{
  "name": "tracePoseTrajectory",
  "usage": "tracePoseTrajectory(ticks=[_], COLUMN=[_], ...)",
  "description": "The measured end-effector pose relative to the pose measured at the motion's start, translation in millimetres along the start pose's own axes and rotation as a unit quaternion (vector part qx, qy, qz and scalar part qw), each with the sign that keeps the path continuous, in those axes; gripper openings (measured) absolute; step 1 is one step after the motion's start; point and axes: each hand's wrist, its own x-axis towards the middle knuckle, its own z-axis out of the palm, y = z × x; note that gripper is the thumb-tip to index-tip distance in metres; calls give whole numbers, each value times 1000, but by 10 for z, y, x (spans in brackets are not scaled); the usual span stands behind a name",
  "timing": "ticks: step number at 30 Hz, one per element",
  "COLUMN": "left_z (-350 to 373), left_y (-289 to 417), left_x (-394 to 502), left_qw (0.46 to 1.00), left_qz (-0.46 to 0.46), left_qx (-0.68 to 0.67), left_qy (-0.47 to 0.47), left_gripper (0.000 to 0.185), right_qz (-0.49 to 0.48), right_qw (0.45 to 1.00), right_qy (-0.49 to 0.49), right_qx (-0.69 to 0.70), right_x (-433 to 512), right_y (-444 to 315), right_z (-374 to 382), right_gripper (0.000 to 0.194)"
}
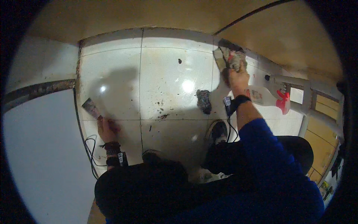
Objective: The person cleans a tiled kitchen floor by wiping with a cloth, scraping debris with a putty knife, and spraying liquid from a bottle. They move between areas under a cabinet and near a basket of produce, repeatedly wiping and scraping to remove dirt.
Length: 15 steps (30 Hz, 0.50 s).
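Note:
My left hand (107, 130) grips the handle of a scraper (91, 107), its flat metal blade pointing up and left over the tiled floor. At the upper right, my right hand (238, 79) holds a dirty, crumpled cloth (236, 60) against the floor near the wall; a dark flat edge shows at its far end, and what it belongs to is unclear. Just right of my right wrist lies a spray bottle (260, 95) with a red trigger head (284, 102). A dark, dirty pad or clump (204, 101) rests on the tiles left of that wrist.
Dark crumbs (162, 116) and a dark flake (179, 61) lie on the white floor tiles (167, 75). Brown panels rise at the back and right. A white panel (39, 148) stands at left. Pale pipes or rails (306, 95) run at right. My shoes (218, 130) are below.

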Motion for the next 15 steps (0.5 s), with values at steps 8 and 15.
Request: tracePoseTrajectory(ticks=[8, 15], left_z=[121, -16], left_y=[114, 228], left_x=[-56, -383], left_qw=[996, 997], left_qz=[29, 44], left_qx=[64, 26], left_qy=[-59, -63], left_gripper=[21, 20], right_qz=[-389, -202], right_qw=[888, 883], right_qy=[-230, -272], right_qx=[83, 324], right_x=[-1822, -988], right_y=[-1640, -1702], right_z=[583, 233], right_gripper=[59, 37])
